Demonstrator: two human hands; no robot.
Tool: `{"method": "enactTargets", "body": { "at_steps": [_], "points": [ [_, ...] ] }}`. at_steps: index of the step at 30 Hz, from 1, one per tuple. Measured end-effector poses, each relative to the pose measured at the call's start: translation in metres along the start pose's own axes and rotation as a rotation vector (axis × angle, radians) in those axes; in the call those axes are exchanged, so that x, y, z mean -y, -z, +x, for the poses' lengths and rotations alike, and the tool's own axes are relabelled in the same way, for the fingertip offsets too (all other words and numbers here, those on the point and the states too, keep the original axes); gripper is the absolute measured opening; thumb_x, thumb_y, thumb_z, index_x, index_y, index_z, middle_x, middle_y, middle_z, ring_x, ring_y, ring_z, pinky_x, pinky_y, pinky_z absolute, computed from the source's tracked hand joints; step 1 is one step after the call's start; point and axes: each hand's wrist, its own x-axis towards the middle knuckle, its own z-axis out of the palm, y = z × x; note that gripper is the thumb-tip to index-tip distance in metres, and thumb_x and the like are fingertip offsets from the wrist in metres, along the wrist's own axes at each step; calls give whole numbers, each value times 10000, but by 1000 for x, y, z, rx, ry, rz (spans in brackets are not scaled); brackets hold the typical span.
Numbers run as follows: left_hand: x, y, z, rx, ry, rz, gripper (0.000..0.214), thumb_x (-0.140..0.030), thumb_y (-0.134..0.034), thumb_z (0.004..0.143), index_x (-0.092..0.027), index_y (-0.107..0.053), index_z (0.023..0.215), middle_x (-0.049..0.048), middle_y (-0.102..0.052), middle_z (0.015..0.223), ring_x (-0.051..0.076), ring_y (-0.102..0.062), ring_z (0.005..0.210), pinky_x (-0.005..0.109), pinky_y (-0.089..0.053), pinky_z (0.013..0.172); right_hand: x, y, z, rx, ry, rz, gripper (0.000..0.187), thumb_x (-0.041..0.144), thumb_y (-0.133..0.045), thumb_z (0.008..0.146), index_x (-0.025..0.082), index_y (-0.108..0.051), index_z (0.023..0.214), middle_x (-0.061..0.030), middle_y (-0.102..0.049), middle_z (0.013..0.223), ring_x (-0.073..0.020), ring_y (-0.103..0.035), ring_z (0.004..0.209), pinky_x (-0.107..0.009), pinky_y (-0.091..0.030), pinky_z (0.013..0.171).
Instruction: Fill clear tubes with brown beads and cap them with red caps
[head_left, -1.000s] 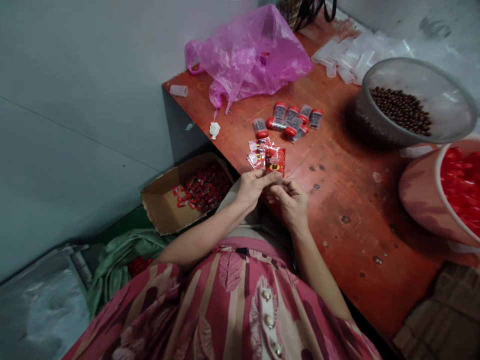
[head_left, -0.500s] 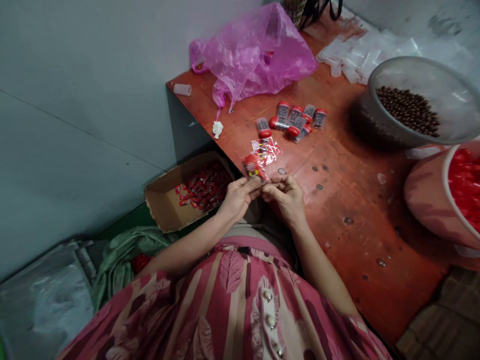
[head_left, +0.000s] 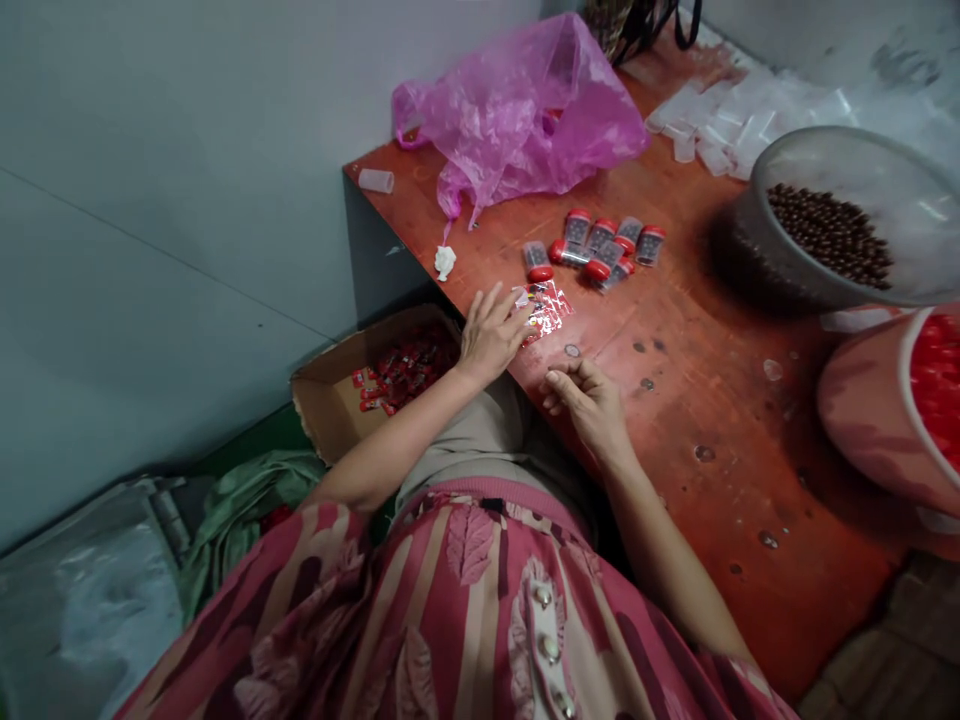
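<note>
My left hand (head_left: 491,335) reaches over the table's near edge with its fingers spread. Its fingertips are at the small pile of shiny red printed plastic wrappers (head_left: 549,310); I cannot tell whether they grip one. To the right, my right hand (head_left: 589,402) is held low over the edge, thumb against curled fingers. Whatever is in that pinch, if anything, is hidden. Just beyond the wrappers stand and lie several small clear tubs with red caps and dark balls inside (head_left: 604,248). One more such tub (head_left: 537,262) lies right behind the wrappers.
A cardboard box (head_left: 319,405) of red wrapped pieces sits below the table's left edge. On the orange table (head_left: 697,390) are a pink plastic bag (head_left: 525,110), a clear bowl (head_left: 757,230) of dark balls, a pink bowl (head_left: 862,410) of red caps and clear empty tubs (head_left: 742,120).
The red wrapper that was between both hands is no longer visible. My left hand has moved up and away to the wrapper pile and spread its fingers. My right hand remains near the edge.
</note>
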Motion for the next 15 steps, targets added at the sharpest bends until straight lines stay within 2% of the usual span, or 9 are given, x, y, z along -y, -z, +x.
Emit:
{"method": "enactTargets", "body": {
  "at_steps": [3,9,15],
  "points": [
    [3,-11,16,42,13,79,202,-223,-702,802,-273,-746,992,63,-608,1347,297,-412,1378,545,-165,1187,1,4,-1,14,-12,-11,259,405,-716,753,180,-593,783,19,-659,636,-85,-584,479,-187,-468,445],
    [7,-19,16,-25,46,81,133,-230,-643,845,-266,-757,904,23,-638,1310,281,-447,1348,534,-169,1185,2,13,13,4,-13,-57,284,431,-716,749,177,-596,792,18,-642,640,-87,-577,499,-197,-475,468],
    [-11,-18,6,-122,44,-110,154,-251,-617,861,-263,-757,925,32,-608,1347,260,-411,1381,505,-185,1187,1,3,50,-145,45,119,441,442,-736,715,231,-532,1044,-12,-664,918,-125,-648,722,-231,-531,580]
  ]
}}
